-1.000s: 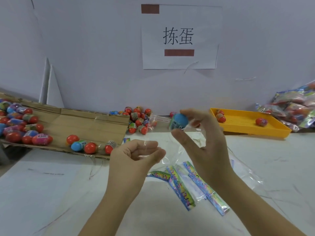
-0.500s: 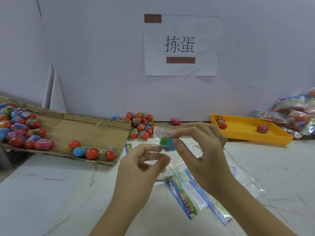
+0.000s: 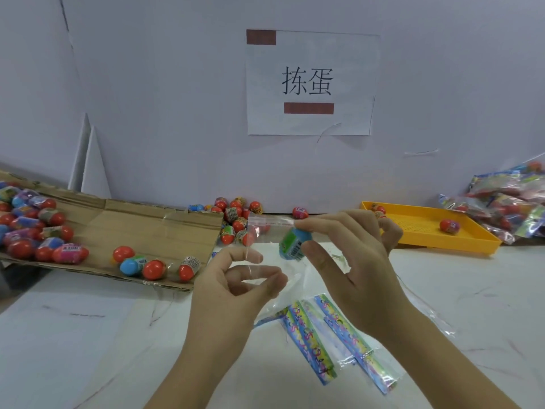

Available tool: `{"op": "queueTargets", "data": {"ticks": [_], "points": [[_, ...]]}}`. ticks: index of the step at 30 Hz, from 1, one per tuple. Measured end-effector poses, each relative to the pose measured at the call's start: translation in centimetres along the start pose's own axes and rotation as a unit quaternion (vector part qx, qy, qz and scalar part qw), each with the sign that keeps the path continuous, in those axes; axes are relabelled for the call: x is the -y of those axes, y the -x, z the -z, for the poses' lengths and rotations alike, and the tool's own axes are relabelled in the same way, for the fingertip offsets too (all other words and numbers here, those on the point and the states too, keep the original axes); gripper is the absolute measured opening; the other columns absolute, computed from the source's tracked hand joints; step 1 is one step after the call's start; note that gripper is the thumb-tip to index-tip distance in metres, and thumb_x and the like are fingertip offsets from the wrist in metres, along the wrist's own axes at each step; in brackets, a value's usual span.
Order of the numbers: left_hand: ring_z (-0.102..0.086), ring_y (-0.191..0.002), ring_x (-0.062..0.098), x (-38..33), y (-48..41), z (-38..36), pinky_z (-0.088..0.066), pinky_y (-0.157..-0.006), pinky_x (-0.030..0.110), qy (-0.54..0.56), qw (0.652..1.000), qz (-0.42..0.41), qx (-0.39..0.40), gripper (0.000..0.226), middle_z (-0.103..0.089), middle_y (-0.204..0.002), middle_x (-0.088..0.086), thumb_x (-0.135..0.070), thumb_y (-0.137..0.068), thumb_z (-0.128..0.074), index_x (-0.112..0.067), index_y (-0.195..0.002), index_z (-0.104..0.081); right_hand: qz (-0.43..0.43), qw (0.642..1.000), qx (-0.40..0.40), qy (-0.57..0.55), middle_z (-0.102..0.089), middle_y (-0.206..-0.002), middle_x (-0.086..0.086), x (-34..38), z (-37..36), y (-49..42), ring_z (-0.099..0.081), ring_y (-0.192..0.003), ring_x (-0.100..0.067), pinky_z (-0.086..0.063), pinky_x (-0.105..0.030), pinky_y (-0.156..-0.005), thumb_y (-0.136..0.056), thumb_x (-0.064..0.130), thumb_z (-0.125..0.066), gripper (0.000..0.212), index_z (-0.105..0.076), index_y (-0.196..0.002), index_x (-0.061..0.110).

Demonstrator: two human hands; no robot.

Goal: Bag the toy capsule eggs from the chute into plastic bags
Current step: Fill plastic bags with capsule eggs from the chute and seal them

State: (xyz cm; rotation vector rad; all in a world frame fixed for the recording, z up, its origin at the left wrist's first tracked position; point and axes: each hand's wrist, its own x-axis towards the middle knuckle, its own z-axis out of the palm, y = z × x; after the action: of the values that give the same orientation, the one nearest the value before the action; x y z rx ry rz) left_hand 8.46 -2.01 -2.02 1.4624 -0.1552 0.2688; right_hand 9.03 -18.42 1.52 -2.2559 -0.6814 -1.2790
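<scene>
My right hand (image 3: 351, 261) pinches a blue capsule egg (image 3: 293, 243) with a green label between thumb and forefinger, at the mouth of a clear plastic bag (image 3: 265, 231). My left hand (image 3: 236, 287) pinches the near side of that bag below the egg. The bag's top edge stands just left of the egg. A cardboard chute (image 3: 132, 219) on the left carries many red and blue eggs (image 3: 153, 268).
Several empty bags with colourful headers (image 3: 330, 335) lie on the white table under my hands. More loose eggs (image 3: 236, 216) lie by the wall. A yellow tray (image 3: 460, 231) with a few eggs sits at right, filled bags (image 3: 507, 202) beyond it.
My right hand has brought the blue egg down and left to the bag's mouth. My left hand has taken hold of the bag and raised it.
</scene>
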Motion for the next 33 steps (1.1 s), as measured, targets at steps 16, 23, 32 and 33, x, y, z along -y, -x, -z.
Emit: {"op": "queueTargets", "data": {"ticks": [16, 23, 32, 33], "points": [[-0.07, -0.06, 0.023, -0.4, 0.0, -0.2, -0.056, -0.054, 0.026, 0.063, 0.997, 0.021, 0.037, 0.044, -0.077, -0.087, 0.005, -0.024, -0.059, -0.076, -0.013, -0.099, -0.061, -0.155, 0.961, 0.183, -0.141, -0.014, -0.132, 0.046, -0.1, 0.1, 0.2, -0.009, -0.131, -0.002, -0.017, -0.032, -0.102, -0.081, 0.076, -0.025, 0.04, -0.062, -0.091, 0.064], [-0.073, -0.064, 0.025, -0.5, 0.0, -0.3, -0.058, -0.052, 0.028, 0.088, 0.995, 0.05, 0.022, 0.039, -0.076, -0.082, 0.009, -0.033, -0.064, -0.071, -0.02, -0.1, -0.064, -0.184, 0.939, 0.171, -0.234, -0.03, -0.136, 0.032, -0.1, -0.1, 0.4, -0.035, -0.124, 0.01, -0.044, -0.015, -0.085, -0.066, 0.073, -0.062, 0.067, -0.035, -0.126, 0.063], [-0.074, -0.072, 0.014, -0.4, -0.1, -0.3, -0.057, -0.056, 0.023, 0.09, 0.992, 0.064, 0.056, 0.043, -0.077, -0.083, 0.0, -0.032, -0.058, -0.075, -0.024, -0.1, -0.069, -0.381, 0.781, 0.155, -0.47, -0.072, -0.075, -0.003, -0.1, -1.5, 0.6, -0.063, -0.068, -0.014, -0.05, -0.025, -0.061, -0.066, 0.034, -0.072, 0.027, -0.074, -0.08, 0.011], [-0.074, -0.075, 0.013, -0.4, 0.0, -0.3, -0.057, -0.057, 0.021, 0.078, 0.991, 0.077, 0.076, 0.052, -0.077, -0.085, -0.002, -0.032, -0.053, -0.078, -0.023, -0.103, -0.068, -0.379, 0.781, 0.138, -0.477, -0.07, -0.073, -0.004, 0.0, -1.6, 0.7, -0.062, -0.066, -0.014, -0.051, -0.025, -0.06, -0.064, 0.032, -0.073, 0.026, -0.073, -0.078, 0.01]]}}
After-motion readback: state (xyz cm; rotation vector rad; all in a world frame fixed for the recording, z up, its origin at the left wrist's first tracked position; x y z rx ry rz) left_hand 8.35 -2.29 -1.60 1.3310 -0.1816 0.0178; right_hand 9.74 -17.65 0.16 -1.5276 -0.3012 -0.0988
